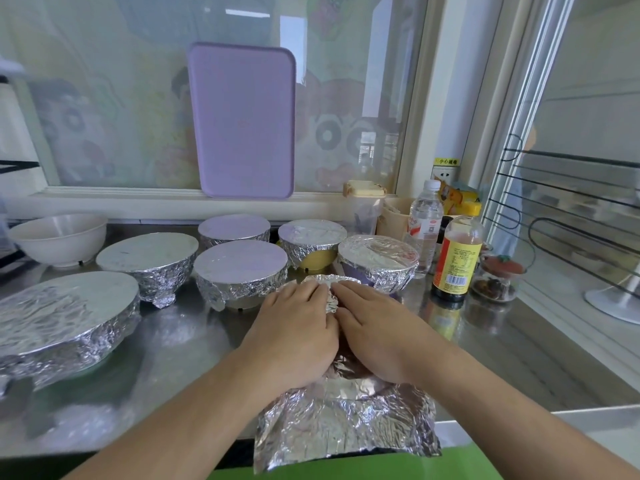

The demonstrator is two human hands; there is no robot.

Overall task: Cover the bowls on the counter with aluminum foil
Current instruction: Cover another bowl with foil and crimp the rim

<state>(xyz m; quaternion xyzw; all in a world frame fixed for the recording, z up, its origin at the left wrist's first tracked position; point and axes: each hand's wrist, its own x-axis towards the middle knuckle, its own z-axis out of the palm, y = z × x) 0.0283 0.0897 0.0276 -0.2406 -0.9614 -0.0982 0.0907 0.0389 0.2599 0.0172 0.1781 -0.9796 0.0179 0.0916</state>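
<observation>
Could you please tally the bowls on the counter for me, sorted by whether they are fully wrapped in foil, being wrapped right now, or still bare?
Fully foil-covered bowls: 6
Bowl being wrapped under both hands, left and right: 1
Uncovered white bowl: 1
Total: 8

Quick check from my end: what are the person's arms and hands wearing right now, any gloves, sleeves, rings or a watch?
Nothing shows on either one. The left hand and the right hand are bare, with no gloves and no rings on the fingers that show. Both forearms are bare as far as the picture's lower edge, with no sleeves, watch or wristband. A bright green garment shows between the forearms.
</observation>
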